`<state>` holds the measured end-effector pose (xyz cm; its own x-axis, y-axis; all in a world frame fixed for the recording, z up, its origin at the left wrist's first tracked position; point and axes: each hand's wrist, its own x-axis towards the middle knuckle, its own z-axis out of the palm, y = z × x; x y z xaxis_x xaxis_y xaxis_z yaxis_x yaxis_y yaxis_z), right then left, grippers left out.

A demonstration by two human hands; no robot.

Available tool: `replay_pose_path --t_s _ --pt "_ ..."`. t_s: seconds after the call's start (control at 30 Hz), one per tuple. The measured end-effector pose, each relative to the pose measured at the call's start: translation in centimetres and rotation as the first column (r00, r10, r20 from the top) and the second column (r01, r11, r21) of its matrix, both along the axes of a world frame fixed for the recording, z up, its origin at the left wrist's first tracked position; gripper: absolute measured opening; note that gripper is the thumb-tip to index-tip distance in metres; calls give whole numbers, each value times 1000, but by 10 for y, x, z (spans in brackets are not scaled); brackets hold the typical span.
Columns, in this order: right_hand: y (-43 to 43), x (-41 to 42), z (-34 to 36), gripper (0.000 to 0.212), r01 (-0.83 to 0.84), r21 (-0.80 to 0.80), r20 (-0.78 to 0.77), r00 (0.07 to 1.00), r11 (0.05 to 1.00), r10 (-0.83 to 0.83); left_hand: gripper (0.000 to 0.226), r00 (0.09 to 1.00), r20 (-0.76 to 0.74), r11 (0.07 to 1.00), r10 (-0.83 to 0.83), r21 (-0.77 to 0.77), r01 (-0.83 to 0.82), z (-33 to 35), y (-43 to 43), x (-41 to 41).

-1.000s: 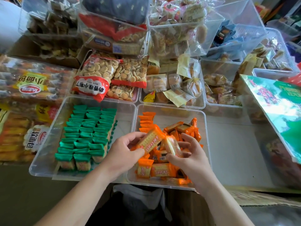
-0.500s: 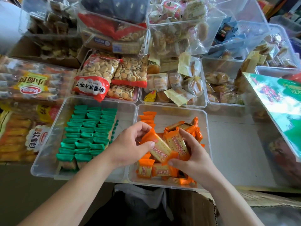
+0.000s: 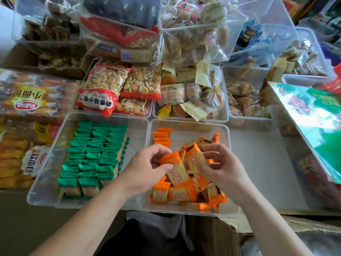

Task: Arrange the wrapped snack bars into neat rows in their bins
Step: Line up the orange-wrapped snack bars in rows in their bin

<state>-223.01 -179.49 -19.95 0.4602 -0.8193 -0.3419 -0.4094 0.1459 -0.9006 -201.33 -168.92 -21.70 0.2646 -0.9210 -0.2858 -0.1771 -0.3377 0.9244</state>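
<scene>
Moved closer together: left hand (image 3: 145,169) pinched orange bar (image 3: 175,169), right hand (image 3: 226,171) pinched second bar (image 3: 196,158). Green rows (image 3: 92,154) done, orange pile (image 3: 184,194) left.

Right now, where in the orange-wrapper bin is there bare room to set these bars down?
Bare floor lies at the far end of the clear plastic bin, right of the short row of orange-wrapped bars. The near half is crowded with a loose orange pile.

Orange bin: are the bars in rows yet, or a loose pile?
Mostly loose. A short row stands at the bin's far left; the other bars lie jumbled. Left hand and right hand each grip one.
</scene>
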Motion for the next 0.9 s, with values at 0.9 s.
replay_pose_path --t_s 0.9 --pt "-29 21 16 30 -183 139 17 983 973 182 27 999 2 997 40 -59 -40 6 -28 -7"
